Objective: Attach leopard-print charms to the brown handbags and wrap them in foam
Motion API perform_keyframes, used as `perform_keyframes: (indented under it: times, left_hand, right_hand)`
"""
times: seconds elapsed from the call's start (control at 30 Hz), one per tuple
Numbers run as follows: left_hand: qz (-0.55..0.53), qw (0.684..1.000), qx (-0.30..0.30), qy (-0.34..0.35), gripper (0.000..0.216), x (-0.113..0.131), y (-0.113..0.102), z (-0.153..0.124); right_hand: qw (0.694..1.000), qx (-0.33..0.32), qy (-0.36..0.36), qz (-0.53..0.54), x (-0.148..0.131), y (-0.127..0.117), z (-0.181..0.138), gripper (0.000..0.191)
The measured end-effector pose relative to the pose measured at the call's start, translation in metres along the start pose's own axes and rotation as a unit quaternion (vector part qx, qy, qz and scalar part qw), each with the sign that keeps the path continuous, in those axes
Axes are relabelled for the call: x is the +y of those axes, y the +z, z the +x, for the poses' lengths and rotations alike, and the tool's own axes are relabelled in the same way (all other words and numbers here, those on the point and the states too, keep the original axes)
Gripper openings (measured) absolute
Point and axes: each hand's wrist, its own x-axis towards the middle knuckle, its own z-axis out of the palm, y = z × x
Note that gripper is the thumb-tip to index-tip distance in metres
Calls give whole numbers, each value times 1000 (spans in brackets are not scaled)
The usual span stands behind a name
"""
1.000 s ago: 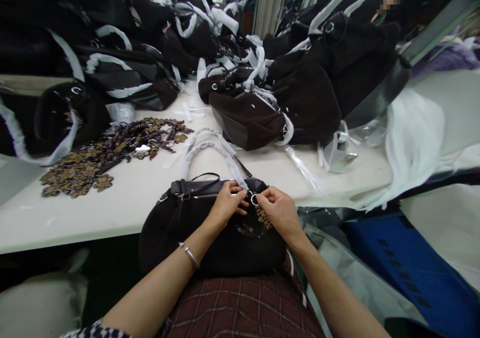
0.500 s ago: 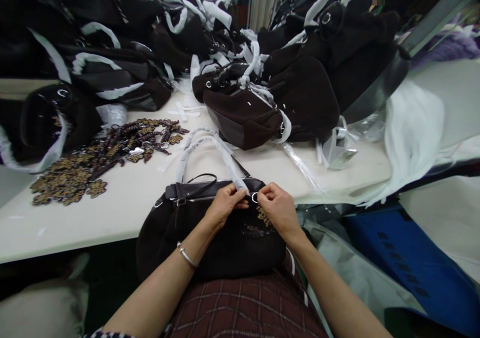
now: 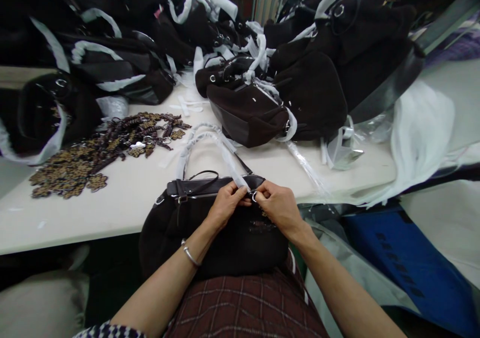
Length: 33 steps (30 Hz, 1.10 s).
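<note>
A dark brown suede handbag (image 3: 176,228) rests on my lap against the table edge, its handles wrapped in white paper (image 3: 202,143). My left hand (image 3: 226,205) pinches the bag's top edge beside a small metal ring (image 3: 254,196). My right hand (image 3: 278,207) is closed on that ring, and a leopard-print charm hanging under it is mostly hidden by the fingers. A silver bangle (image 3: 189,253) circles my left wrist.
A heap of leopard-print charms (image 3: 97,153) lies on the white table (image 3: 112,203) at the left. Piles of dark handbags (image 3: 292,88) with paper-wrapped handles fill the back. White fabric (image 3: 416,133) drapes at the right above a blue bag (image 3: 405,263).
My right hand has closed further over the ring, so the leopard charm that showed below it is now nearly covered. The view has shifted slightly.
</note>
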Motion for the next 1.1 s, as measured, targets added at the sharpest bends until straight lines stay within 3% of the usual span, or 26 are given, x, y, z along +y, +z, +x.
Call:
perform_keyframes:
  times: [0.2,0.33,0.43,0.57,0.67,0.87,1.03,1.1]
  left_hand:
    - [21,1000,-12,12,32,-2,-1,2]
    - [44,998,-28,36,30,-3,-1,2]
    - [41,998,-27,48,32,-4,-2,1]
    - [17,998,-17,52,34,-5,-2,1]
    - [3,999,-16,51,33,-4,-3,2]
    - [31,995,-86,42,32,0,-6,7]
    - [63,992,-79,74,32,-1,-10,10]
    - [61,993,-76,66,33,-2,-10,11]
  right_hand:
    - [998,-48,-26,-24,2,-2,8,13]
    - [997,-64,-15,-40,0,2,16,15]
    - [998,-61,16,7,-1,7,16,13]
    - [988,15,76,136,0,17,5,10]
    - [978,65,81,178,5,21,0,10]
    - [972,-98,40,210,19,13,14,11]
    - [982,-52,69,170,16,16,20,9]
    - [984,-85,53,145,16,13,23,7]
